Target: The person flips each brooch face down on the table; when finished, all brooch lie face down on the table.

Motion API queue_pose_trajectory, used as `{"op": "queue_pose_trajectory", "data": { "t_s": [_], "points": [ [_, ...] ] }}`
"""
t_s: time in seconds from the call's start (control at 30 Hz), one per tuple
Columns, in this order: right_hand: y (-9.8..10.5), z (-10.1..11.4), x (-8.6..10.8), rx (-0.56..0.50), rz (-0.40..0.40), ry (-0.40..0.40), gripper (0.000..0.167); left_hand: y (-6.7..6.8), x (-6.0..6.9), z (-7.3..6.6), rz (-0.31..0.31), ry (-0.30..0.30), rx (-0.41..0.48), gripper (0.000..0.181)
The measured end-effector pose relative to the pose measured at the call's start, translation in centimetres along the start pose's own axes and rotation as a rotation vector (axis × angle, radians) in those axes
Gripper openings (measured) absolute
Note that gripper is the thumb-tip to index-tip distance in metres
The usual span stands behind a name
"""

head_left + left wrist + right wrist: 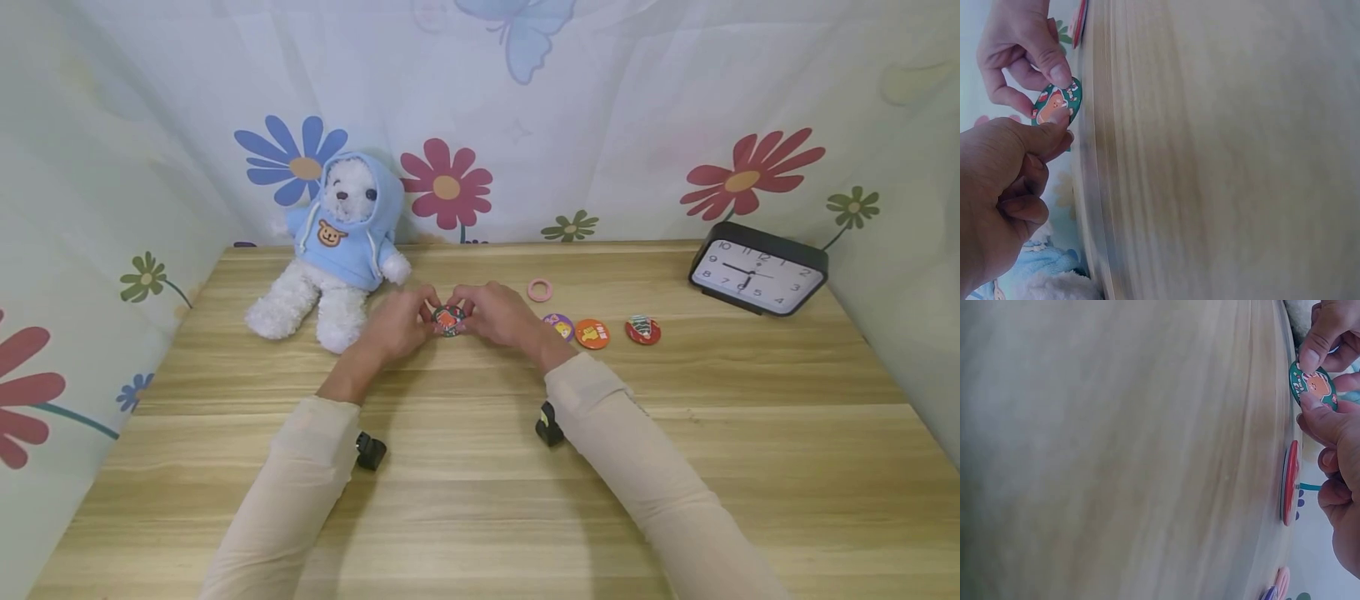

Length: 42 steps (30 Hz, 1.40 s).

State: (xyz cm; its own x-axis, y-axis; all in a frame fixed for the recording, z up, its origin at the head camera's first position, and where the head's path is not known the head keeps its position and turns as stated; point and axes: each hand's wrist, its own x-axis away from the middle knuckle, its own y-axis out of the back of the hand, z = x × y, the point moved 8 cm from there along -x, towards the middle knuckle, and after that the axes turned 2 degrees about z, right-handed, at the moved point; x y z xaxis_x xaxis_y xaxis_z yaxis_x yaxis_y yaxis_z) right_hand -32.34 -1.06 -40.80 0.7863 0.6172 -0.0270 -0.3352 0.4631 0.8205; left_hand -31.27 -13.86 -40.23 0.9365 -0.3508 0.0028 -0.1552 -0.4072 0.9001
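"Flower-printed cloth (637, 108) hangs behind the wood-grain counter (457, 492) on my head feed. What do you need?"

"Hands first. Where are they, and what's in them?"

"Both meet over the far part of the counter, left of centre, at one green button badge (448, 320) with an orange figure on its face. I see the left hand (403, 321) pinching one edge between thumb and fingers, and the right hand (498, 312) clamped on the opposite edge the same way."

"Is the badge lying flat?"

"Tilted, by my wrist feeds, with both thumbs on its printed face. I can't tell whether its rim touches the counter."

"And around it?"

"Near the left hand sits a white plush bear (337, 242) in a light blue hoodie. On the other side I have a purple badge (561, 326), partly hidden by the right arm, an orange badge (592, 334) just beside it, and a red badge (643, 330) farther right. Beyond the purple one lies a pink ring (540, 300). Well apart, at the far right, stands a black-framed clock (757, 271)."
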Motion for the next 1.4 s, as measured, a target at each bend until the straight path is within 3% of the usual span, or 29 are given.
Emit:
{"op": "queue_pose_trajectory", "data": {
  "t_s": [0.37,0.7,1.03,1.23,1.4],
  "points": [
    [0.22,-0.03,0.03,0.045,-0.032,-0.017,0.020,0.16,-0.17,-0.21,0.001,0.008,-0.019,0.029],
    [0.53,0.21,-0.06,0.067,-0.053,-0.041,0.012,0.82,0.04,-0.55,-0.051,-0.005,-0.077,0.014],
    [0.64,0.28,0.04,0.125,-0.049,-0.025,0.014,0.57,-0.15,-0.64,-0.026,-0.034,-0.123,0.013],
    [0.34,0.18,-0.01,0.116,-0.024,-0.014,0.016,0.54,-0.08,-0.66,-0.020,-0.052,-0.052,0.013],
    [0.51,0.04,0.00,0.103,-0.028,-0.021,0.016,0.34,-0.02,-0.52,0.027,-0.032,0.088,0.018]
  ]
}}
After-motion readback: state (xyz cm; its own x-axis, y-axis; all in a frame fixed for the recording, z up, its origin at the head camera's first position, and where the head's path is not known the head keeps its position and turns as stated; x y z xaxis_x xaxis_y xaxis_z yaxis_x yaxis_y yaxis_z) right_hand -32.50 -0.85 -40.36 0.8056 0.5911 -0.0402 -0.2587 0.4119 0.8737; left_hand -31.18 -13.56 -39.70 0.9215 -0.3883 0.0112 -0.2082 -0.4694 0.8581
